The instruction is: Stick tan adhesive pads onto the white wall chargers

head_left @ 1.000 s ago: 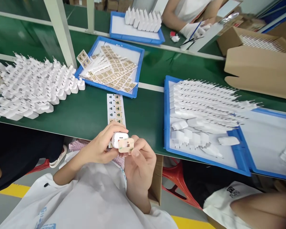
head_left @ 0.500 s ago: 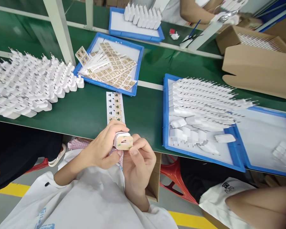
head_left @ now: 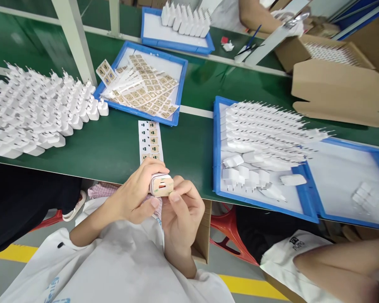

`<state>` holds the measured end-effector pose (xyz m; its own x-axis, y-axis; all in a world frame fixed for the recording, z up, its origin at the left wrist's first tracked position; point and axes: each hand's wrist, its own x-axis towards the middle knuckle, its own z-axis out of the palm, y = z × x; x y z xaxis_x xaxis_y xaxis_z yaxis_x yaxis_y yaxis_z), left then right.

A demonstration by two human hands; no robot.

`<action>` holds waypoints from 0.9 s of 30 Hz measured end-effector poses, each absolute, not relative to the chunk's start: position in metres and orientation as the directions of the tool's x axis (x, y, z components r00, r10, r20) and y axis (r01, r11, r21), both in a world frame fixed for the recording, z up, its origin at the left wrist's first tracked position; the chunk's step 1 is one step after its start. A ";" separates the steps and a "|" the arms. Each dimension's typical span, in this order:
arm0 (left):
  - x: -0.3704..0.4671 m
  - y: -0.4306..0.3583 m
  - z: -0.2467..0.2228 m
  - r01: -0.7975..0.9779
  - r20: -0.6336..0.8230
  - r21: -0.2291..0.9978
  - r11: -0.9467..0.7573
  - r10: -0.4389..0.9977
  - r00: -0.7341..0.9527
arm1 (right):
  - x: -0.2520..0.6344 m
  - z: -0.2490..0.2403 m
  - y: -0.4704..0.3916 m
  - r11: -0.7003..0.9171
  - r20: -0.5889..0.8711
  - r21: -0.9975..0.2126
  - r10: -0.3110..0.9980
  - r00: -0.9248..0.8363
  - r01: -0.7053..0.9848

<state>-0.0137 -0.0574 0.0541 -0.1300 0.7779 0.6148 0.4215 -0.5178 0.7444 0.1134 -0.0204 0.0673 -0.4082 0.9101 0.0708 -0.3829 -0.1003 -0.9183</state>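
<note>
My left hand [head_left: 139, 191] is closed round a white plug-in charger [head_left: 152, 182], its end face turned toward me. On that end lies a tan sticker [head_left: 166, 184] with green marks and a small slot cut in its middle. The thumb and forefinger of my right hand [head_left: 185, 206] pinch the sticker's right edge. Just beyond my hands, a sheet of stickers [head_left: 150, 139] lies on the green table; tan stickers show in its right column, while its left column is mostly white with dark cut-outs.
Many white chargers [head_left: 44, 109] stand at the left. A blue tray [head_left: 182, 84] holds loose sticker sheets; another blue tray [head_left: 217, 147] at the right holds rows of chargers. An open carton [head_left: 337, 90] sits at the back right. People sit on both sides, and another works opposite.
The sticker sits squarer over the charger's end, and its slot now shows reddish inside. Both hands keep their hold. The whole view has shifted slightly.
</note>
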 end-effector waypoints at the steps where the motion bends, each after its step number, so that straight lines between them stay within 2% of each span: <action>1: -0.014 -0.057 0.053 0.423 0.615 0.744 -0.517 0.778 -0.130 | 0.113 0.067 -0.020 -0.099 0.068 -0.921 0.911 -0.407 -0.376; 5: -0.013 -0.057 0.053 0.425 0.609 0.747 -0.512 0.783 -0.128 | 0.113 0.067 -0.019 -0.098 0.063 -0.925 0.913 -0.404 -0.367; 13: -0.009 -0.057 0.061 0.346 0.512 0.834 -0.431 0.838 -0.190 | 0.115 0.064 -0.016 -0.055 0.108 -0.925 0.910 -0.401 -0.375; 18: -0.005 -0.054 0.061 0.357 0.501 0.843 -0.402 0.829 -0.248 | 0.116 0.061 -0.013 0.043 0.163 -0.949 0.914 -0.371 -0.311; 27: -0.008 -0.051 0.055 0.234 0.439 0.889 -0.393 0.878 -0.191 | 0.120 0.061 -0.010 0.124 0.221 -0.956 0.900 -0.376 -0.266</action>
<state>-0.0078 -0.0514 0.0553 -0.1913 0.8781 0.4386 0.2336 -0.3933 0.8893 0.1200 -0.0099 0.0611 -0.3758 0.8999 0.2211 -0.2664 0.1236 -0.9559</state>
